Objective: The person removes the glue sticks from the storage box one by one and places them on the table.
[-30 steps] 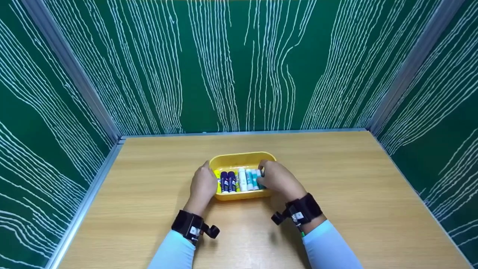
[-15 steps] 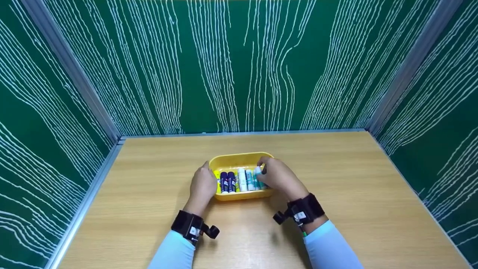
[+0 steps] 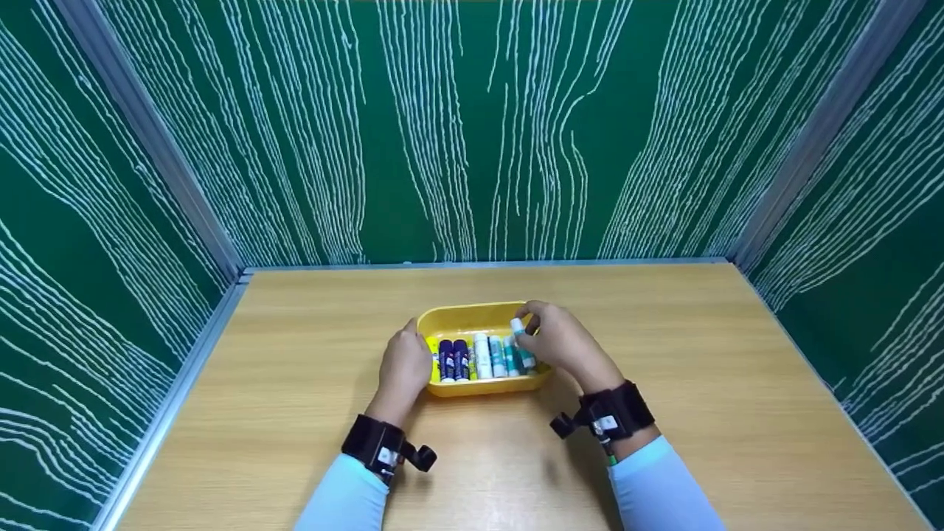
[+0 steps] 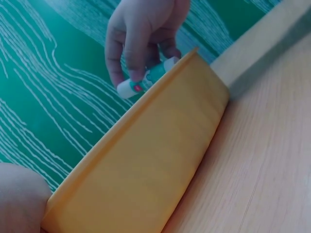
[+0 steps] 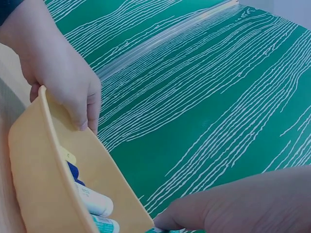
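Observation:
A yellow plastic tray (image 3: 479, 388) sits on the table with several glue sticks lying side by side in it. Two dark purple sticks (image 3: 453, 361), a white one (image 3: 483, 358) and teal-and-white ones (image 3: 498, 358) show; something yellow lies at the left end. My left hand (image 3: 405, 361) grips the tray's left end, its fingers over the rim in the right wrist view. At the right end, my right hand (image 3: 566, 341) pinches a teal-and-white glue stick (image 4: 127, 89), tilted, its white cap end raised near the rim. Its lower end is partly hidden by the fingers.
The wooden table (image 3: 472, 457) extends around the tray. Green panels with white wavy lines (image 3: 472, 133) stand at the back and both sides, joined by grey metal posts (image 3: 166, 155).
My right hand has lifted the rightmost teal-and-white glue stick, raising its cap end from beside the others and moving slightly right. My left hand stays on the tray.

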{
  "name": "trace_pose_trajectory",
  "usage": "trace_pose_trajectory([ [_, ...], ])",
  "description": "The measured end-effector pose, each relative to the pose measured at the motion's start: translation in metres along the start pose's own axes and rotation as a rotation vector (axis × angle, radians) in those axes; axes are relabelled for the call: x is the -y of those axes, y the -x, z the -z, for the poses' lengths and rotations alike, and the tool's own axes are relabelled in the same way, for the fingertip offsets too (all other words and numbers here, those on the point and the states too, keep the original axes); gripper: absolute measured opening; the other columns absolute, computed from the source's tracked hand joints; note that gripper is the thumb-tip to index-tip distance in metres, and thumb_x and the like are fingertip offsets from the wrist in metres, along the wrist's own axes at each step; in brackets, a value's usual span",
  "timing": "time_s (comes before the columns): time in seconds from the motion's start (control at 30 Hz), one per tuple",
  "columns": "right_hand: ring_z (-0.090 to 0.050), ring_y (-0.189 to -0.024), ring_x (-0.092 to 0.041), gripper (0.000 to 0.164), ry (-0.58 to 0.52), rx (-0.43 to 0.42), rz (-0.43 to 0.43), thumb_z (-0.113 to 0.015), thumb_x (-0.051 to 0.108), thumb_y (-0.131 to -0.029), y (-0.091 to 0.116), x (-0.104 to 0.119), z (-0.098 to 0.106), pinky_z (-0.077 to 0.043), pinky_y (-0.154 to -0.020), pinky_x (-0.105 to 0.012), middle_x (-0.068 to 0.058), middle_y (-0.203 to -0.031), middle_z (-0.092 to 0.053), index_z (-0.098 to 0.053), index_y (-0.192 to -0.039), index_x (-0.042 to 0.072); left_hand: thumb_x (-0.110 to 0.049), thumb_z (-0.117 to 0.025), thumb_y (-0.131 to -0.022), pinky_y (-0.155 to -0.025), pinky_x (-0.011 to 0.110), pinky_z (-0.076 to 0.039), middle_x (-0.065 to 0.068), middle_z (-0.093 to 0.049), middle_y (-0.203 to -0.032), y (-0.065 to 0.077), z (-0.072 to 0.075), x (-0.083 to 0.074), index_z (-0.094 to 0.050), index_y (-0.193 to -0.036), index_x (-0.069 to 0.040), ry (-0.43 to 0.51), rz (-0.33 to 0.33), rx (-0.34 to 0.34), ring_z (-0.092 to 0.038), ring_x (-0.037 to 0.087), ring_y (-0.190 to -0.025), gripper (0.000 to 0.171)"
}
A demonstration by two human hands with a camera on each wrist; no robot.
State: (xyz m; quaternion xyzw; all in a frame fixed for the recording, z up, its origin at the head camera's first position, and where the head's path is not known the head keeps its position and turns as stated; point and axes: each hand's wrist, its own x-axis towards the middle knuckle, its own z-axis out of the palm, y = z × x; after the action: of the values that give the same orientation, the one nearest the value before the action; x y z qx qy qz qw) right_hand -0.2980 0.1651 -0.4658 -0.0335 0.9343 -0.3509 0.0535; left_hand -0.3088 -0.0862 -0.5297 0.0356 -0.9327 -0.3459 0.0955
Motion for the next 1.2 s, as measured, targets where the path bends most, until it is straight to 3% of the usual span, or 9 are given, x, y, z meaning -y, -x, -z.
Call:
trace_pose_trajectory([
  [0.3,-0.054,-0.078,-0.021,0.032,-0.021,-0.016,-0.028,-0.066,0.027,-0.078,0.003,-0.019,0.018,-0.05,-0.059,-0.026,-0.003,-0.091,-0.054,-0.054,-0.108,0.025,-0.019,-0.036,-0.093,-0.089,0.039,-0.042,0.014,-0.05,-0.123,0.004,-0.004,-0.003,-0.038,-0.132,-0.006,-0.004,0.001,0.023,-0.049,0.027,-0.109,0.041],
  [0.9,-0.058,-0.07,-0.023,0.036,-0.127,-0.061,-0.004,-0.064,0.025,-0.08,0.002,-0.056,0.065,-0.052,-0.056,-0.032,-0.01,-0.089,-0.055,-0.052,-0.112,0.016,-0.019,-0.035,-0.094,-0.085,0.04,-0.045,0.014,-0.051,-0.121,0.001,0.0,-0.001,-0.037,-0.133,-0.007,-0.015,0.006,0.009,-0.052,0.027,-0.106,0.041],
  [1.2,-0.059,-0.073,-0.025,0.037,-0.156,-0.024,-0.074,-0.064,0.026,-0.08,-0.001,-0.081,0.073,-0.052,-0.06,-0.034,-0.011,-0.094,-0.054,-0.051,-0.113,0.016,-0.018,-0.033,-0.094,-0.084,0.039,-0.046,0.014,-0.053,-0.119,0.001,0.0,0.0,-0.038,-0.132,-0.008,-0.036,0.004,-0.003,-0.053,0.027,-0.104,0.04],
])
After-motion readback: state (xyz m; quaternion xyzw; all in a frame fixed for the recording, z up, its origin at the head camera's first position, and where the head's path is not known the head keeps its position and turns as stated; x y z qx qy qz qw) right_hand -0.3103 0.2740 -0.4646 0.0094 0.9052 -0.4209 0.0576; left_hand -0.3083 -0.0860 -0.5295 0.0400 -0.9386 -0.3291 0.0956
